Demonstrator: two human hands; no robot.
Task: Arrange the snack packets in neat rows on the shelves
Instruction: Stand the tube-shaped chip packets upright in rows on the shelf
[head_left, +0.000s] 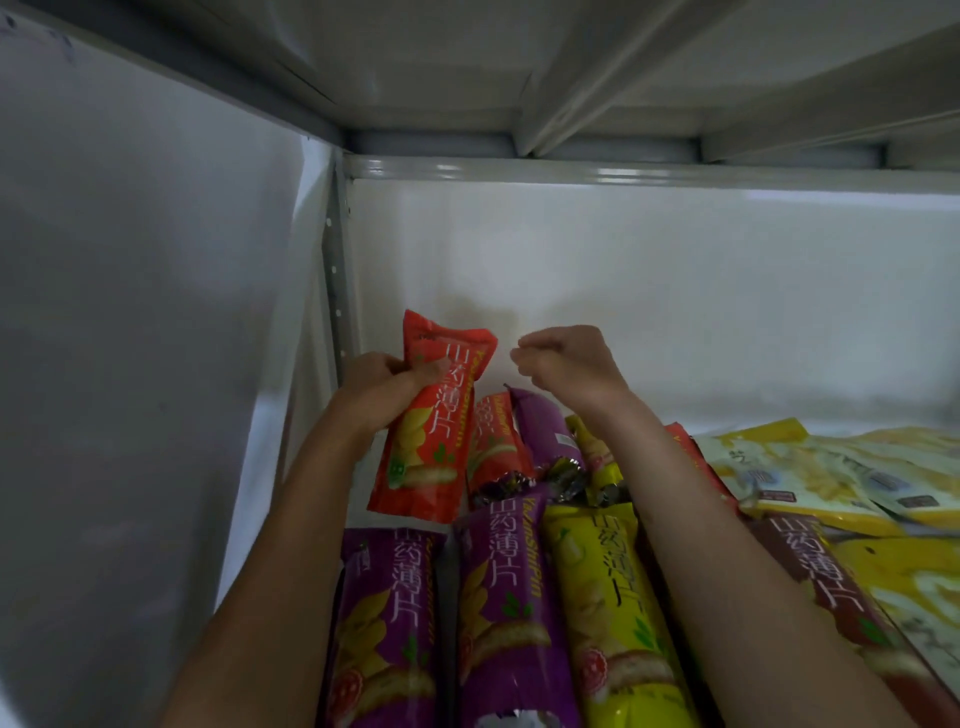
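My left hand (379, 392) grips a long red snack packet (428, 426) near its upper end and holds it upright above the back left of the shelf. My right hand (563, 366) hovers just right of it with fingers curled and nothing in them. Below lie more long packets in rows: two purple ones (387, 623) (506, 597), a yellow one (618, 597), a dark red one (831, 587) under my right forearm, and another red (491, 441) and purple (543, 431) one behind.
The white shelf has a back wall (675, 291) and a left side panel (130, 312), with the upper shelf's underside (519, 67) overhead. Flat yellow-and-white packets (810, 473) lie heaped at the right. A strip of bare shelf floor (280, 483) shows along the left wall.
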